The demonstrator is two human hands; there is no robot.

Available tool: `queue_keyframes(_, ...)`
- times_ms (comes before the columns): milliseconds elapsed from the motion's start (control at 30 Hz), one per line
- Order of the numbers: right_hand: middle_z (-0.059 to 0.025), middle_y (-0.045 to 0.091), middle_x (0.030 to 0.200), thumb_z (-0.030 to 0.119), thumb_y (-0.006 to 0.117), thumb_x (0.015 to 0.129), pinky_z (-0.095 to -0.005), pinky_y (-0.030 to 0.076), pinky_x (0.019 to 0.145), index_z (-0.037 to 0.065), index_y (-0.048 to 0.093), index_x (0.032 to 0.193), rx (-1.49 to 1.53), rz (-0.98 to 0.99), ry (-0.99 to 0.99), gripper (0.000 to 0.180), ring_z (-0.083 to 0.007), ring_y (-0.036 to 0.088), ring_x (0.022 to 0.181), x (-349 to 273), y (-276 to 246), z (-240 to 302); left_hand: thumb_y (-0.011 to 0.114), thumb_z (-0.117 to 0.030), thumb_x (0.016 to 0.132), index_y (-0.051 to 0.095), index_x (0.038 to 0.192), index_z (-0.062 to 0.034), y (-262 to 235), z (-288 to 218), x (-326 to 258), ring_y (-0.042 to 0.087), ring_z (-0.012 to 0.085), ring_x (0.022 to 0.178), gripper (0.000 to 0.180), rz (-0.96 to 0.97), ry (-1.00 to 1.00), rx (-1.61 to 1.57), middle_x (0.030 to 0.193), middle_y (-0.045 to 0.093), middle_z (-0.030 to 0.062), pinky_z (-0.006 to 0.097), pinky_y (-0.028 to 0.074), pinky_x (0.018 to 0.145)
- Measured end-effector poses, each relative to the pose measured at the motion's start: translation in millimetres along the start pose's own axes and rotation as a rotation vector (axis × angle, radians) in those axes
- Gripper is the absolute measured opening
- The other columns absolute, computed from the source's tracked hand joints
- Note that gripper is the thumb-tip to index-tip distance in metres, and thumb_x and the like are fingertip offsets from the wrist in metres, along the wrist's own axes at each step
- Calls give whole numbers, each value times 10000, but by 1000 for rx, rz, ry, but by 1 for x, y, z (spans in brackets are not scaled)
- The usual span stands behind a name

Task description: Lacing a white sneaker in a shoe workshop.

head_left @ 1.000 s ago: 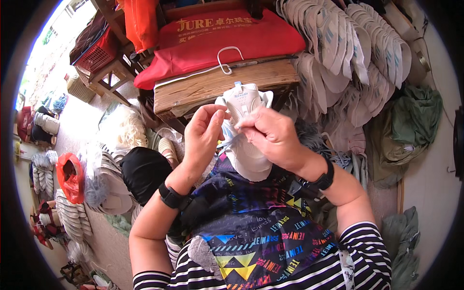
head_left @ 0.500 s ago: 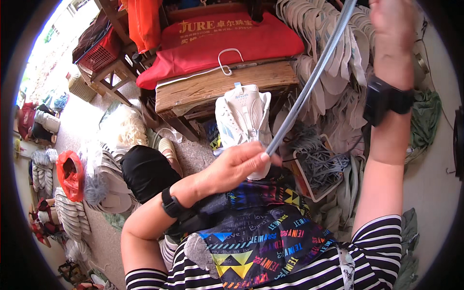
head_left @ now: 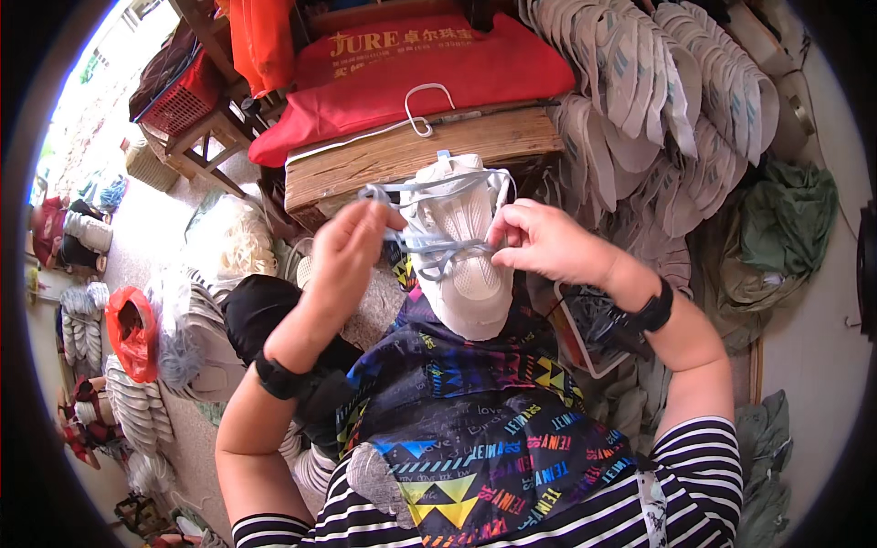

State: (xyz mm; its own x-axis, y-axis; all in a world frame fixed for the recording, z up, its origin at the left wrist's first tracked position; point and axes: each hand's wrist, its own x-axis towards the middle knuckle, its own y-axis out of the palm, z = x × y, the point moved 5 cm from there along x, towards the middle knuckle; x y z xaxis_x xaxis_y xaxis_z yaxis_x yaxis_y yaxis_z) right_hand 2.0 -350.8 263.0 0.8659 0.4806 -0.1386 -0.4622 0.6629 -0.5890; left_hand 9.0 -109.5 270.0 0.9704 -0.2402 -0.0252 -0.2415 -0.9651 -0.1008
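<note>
Mid-frame, beside the soft-looking shoe (head_left: 466,279), my left hand (head_left: 352,236) and right hand (head_left: 553,243) pinch the lace (head_left: 446,246), likely limp, best taken near its tips.

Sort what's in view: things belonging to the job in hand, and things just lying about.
In the job:
- white shoe
- grey-blue lace, strung across it and held by the left hand; the right hand is at the shoe's right edge
- similar laces, probably spares

Lying about:
- large red bag
- red basket
- green cloth
</note>
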Motion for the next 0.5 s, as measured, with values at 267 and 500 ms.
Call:
queue_keyframes(267,-5,475,846,129,746,808,-234,436,696,52,640,876,235,-52,69,148,-76,481,753,-8,11,-17,477,-234,1030,670,910,-41,13,31,-13,369,13,607,299,23,-18,158,661,415,-89,196,307,551)
queue_keyframes(500,45,468,820,80,709,825,-221,415,630,43,627,844,139,-164,-28,92,-41,443,696,-10,20,-12,516,-197,1002,652,899,-23,15,42,-13,456,118,659,243,23,205,383,729,515,1,261,399,608)
